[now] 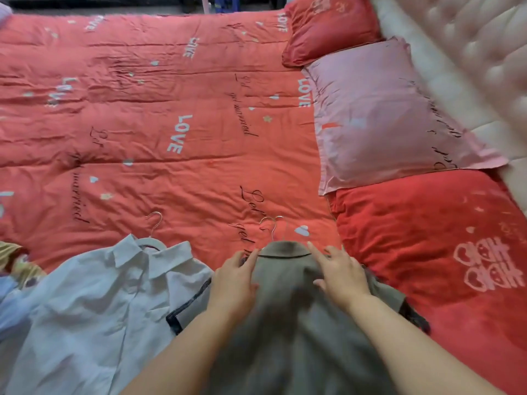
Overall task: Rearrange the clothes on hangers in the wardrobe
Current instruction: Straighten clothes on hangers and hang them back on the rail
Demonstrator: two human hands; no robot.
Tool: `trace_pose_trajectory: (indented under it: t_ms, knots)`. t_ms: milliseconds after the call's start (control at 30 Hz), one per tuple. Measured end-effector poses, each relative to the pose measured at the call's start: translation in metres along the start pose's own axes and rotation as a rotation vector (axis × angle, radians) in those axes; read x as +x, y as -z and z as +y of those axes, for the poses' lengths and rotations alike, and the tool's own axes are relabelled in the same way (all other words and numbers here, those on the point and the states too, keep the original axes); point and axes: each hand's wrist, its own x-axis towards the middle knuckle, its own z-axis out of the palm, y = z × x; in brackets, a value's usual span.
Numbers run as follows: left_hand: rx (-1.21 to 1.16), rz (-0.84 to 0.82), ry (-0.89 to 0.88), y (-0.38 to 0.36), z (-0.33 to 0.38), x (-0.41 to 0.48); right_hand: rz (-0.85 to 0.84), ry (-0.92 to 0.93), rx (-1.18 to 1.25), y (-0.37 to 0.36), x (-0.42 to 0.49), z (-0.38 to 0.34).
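A grey-olive garment [288, 317] lies flat on the red quilt [171, 109] at the near edge, its metal hanger hook [272, 228] sticking out past the collar. My left hand [235, 277] rests on its left shoulder with the fingers stretched toward the collar. My right hand [340, 270] lies on the right shoulder, index finger pointing at the collar. To the left lies a white shirt [97, 303] on a white hanger with a metal hook [154, 223].
A pink pillow [382, 115] and two red pillows [328, 27] [433, 252] line the right side by the padded headboard [470, 52]. Patterned cloth [17, 263] and pale blue fabric [8, 297] show at the left edge.
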Motion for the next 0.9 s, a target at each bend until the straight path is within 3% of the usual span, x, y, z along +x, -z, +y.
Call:
trace_pose_trajectory:
  t_ms: [200,467,700,900]
  knots:
    - [0.069,-0.089,0.026,-0.026,-0.012,-0.01,-0.099,0.084,-0.013,-0.044,-0.013,-0.019]
    - [0.086,0.003,0.058,0.015,-0.027,-0.052,-0.06,0.133,0.056,-0.01,-0.041,-0.065]
    - [0.058,0.138,0.096,0.084,-0.064,-0.131,0.041,0.227,0.087,0.057,-0.092,-0.161]
    - [0.083,0.229,0.134,0.142,-0.135,-0.251,0.123,0.316,0.094,0.097,-0.167,-0.27]
